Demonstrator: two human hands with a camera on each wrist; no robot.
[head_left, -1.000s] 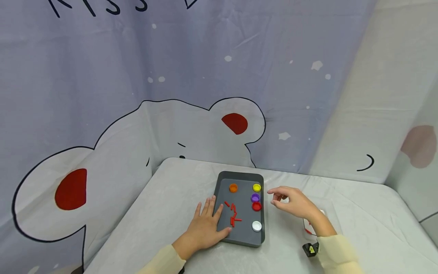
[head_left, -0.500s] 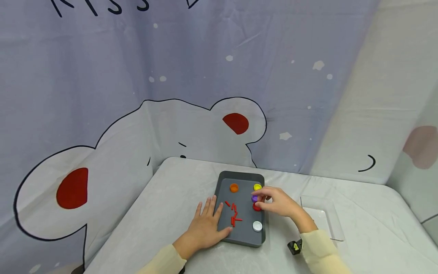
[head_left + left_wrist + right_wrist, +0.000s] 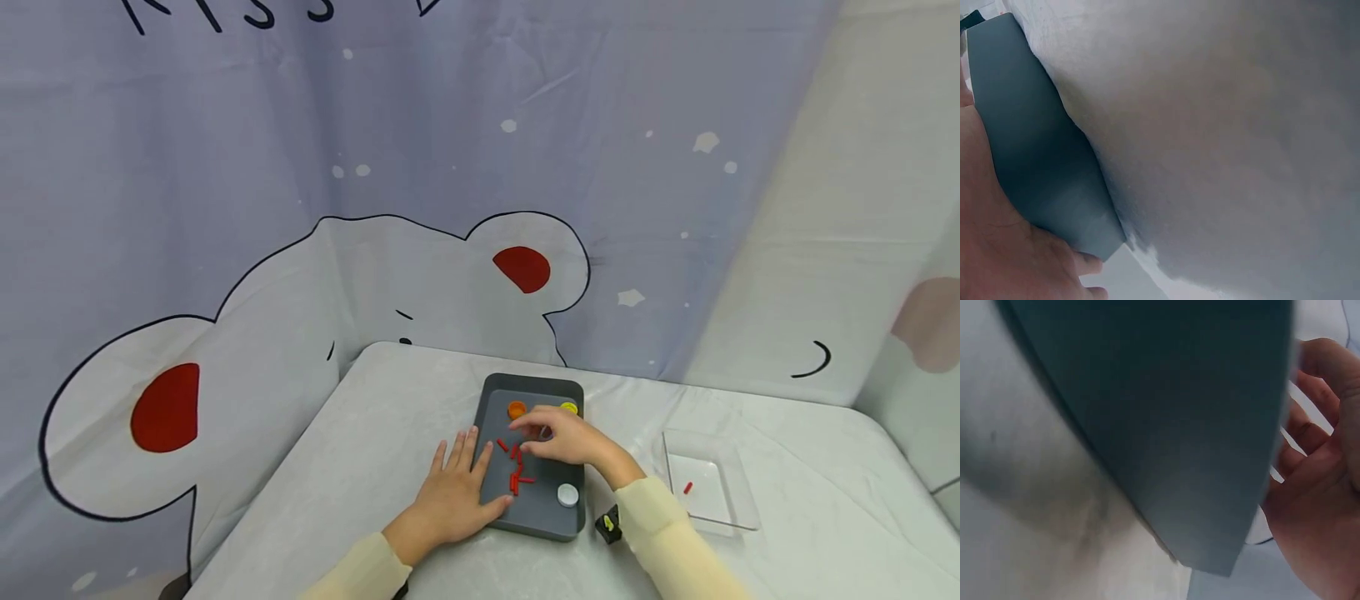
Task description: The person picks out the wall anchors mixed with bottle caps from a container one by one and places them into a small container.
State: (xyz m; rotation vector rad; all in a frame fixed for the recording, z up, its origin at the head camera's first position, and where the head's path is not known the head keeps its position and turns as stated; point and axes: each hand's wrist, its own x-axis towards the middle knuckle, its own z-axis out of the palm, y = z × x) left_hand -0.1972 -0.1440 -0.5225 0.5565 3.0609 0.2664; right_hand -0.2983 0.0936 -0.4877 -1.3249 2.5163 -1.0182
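Observation:
My left hand (image 3: pixel 448 504) lies with spread fingers on the left edge of a dark grey tray (image 3: pixel 540 521). In the left wrist view it sits along the tray's outer wall (image 3: pixel 1041 144). Over the middle of the tray hovers my right hand (image 3: pixel 566 437), fingers bent, thumb and forefinger apart, nothing visible between them. Several short red sticks (image 3: pixel 515 485) lie loose on the tray just below its fingertips. In the right wrist view the tray wall (image 3: pixel 1185 425) partly covers the right hand (image 3: pixel 1322 469).
An orange cap (image 3: pixel 517 409), a yellow cap (image 3: pixel 570 407) and a white cap (image 3: pixel 567 495) are in the tray. A clear plastic box (image 3: pixel 742 500) stands to the right, with one red stick (image 3: pixel 687 488) inside. Behind the table hangs a printed curtain (image 3: pixel 420 267).
My right hand has moved left, from beside the clear box to over the red sticks, now hiding the purple and red caps. The left hand has stayed on the tray.

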